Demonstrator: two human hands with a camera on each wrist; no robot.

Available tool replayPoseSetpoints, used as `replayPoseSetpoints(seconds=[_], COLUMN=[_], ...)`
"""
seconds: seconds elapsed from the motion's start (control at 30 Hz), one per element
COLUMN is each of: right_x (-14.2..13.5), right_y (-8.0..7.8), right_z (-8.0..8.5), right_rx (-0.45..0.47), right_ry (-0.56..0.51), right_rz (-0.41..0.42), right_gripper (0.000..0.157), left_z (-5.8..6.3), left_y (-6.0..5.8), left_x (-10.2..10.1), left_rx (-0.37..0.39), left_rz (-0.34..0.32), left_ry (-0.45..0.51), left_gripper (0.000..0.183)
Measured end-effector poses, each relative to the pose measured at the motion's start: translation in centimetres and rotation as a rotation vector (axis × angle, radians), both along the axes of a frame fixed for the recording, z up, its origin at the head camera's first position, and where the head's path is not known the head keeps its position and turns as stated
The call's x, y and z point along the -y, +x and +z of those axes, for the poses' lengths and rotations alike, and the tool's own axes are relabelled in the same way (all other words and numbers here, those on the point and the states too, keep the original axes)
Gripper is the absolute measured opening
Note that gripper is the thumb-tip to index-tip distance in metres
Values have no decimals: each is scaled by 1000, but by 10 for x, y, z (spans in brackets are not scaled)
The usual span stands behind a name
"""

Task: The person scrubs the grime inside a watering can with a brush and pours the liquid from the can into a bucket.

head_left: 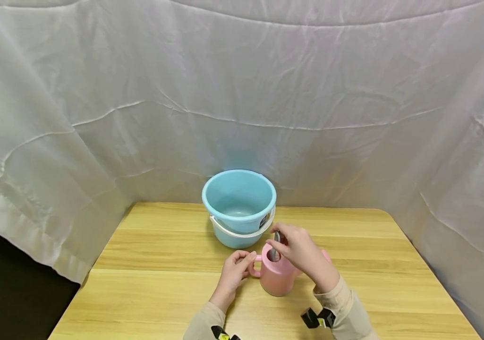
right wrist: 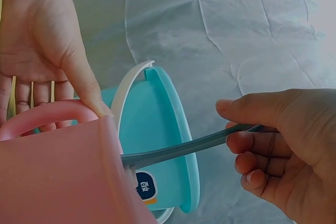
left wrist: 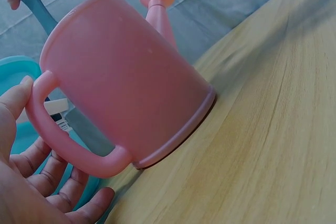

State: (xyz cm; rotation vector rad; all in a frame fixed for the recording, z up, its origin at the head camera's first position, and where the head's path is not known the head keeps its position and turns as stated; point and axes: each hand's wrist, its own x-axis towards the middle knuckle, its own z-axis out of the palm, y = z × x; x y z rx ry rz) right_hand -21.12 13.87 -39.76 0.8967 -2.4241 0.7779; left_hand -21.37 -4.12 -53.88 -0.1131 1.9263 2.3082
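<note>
Head view: your right hand (head_left: 299,250) pinches the spoon (head_left: 275,245), its shaft leaning toward 12 o'clock from the pink watering can (head_left: 276,276); your left hand (head_left: 234,271), at 9, cups its handle (head_left: 253,267) with relaxed fingers.

The table (head_left: 148,264) has a light wooden top with long boards running from 9 o'clock to 3 o'clock. Two things stand directly on it. A light blue bucket (head_left: 239,208) with a white handle stands toward 12 o'clock, near the far edge of the table. A pink watering can (head_left: 276,276) stands just beside it, toward 6 o'clock from the bucket, near the middle of the table. Its flat base rests fully on the wood.
</note>
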Motion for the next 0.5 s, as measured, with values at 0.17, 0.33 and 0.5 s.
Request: replayPoseSetpoints(seconds=[0.17, 0.33, 0.5], right_x=[0, 0, 0], right_y=[1, 3, 3], right_z=[4, 7, 10], right_rx=[6, 8, 5], right_ry=[9, 9, -2], right_rz=[0, 6, 16], right_gripper=[17, 16, 16], left_z=[1, 3, 2], left_y=[0, 1, 1], left_x=[0, 1, 0], left_rx=[8, 5, 1], left_rz=[1, 0, 2], left_ry=[0, -1, 0], left_gripper=[38, 41, 39])
